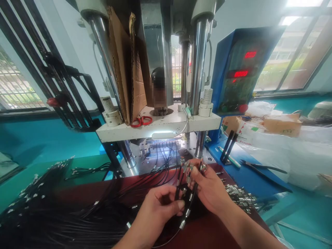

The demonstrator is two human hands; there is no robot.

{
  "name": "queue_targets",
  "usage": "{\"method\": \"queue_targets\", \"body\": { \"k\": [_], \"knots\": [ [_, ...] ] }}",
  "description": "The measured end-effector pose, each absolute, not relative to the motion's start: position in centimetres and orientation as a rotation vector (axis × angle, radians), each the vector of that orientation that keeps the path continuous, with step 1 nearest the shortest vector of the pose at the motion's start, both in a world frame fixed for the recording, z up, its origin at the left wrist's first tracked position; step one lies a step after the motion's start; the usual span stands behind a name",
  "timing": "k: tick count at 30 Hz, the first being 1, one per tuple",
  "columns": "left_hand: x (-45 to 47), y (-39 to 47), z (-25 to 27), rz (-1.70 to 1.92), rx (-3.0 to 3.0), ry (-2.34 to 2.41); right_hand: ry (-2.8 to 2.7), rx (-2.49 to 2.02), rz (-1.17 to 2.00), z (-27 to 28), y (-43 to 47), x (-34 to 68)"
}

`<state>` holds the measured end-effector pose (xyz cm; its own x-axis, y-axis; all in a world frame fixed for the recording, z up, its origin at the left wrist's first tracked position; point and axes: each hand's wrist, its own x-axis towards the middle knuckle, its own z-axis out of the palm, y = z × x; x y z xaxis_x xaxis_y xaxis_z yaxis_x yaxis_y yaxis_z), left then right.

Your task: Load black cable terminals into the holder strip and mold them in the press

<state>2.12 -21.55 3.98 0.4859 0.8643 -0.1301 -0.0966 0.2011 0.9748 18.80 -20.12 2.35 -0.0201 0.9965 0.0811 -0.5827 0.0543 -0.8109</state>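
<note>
In front of the press, my left hand (163, 205) is closed, thumb and fingers pinching a thin black cable (178, 185). Just right of it, my right hand (206, 183) grips several black cables (193, 191) with silvery metal fittings near their ends. Its fingertips are at the upper ends, partly hiding them. One cable with a metal sleeve (182, 224) hangs below the hands and curves left. Behind them, several black cables (162, 152) run into the lit fixture (155, 143) under the press plate (160, 121).
A large bundle of black cables (64, 221) covers the left of the table. Metal fittings (240, 197) are heaped at right. Pliers (263, 167) lie on the blue side shelf (249, 180). Red-handled scissors (141, 121) and cardboard (124, 69) sit on the plate. A blue control box (241, 69) stands right.
</note>
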Motion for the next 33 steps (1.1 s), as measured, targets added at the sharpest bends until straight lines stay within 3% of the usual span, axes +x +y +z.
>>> {"method": "queue_targets", "body": {
  "k": [33],
  "knots": [
    [2.1,-21.7,3.7,0.721,1.272,0.732,-1.028,-0.873,1.282,3.5,-20.5,19.0]
  ]
}}
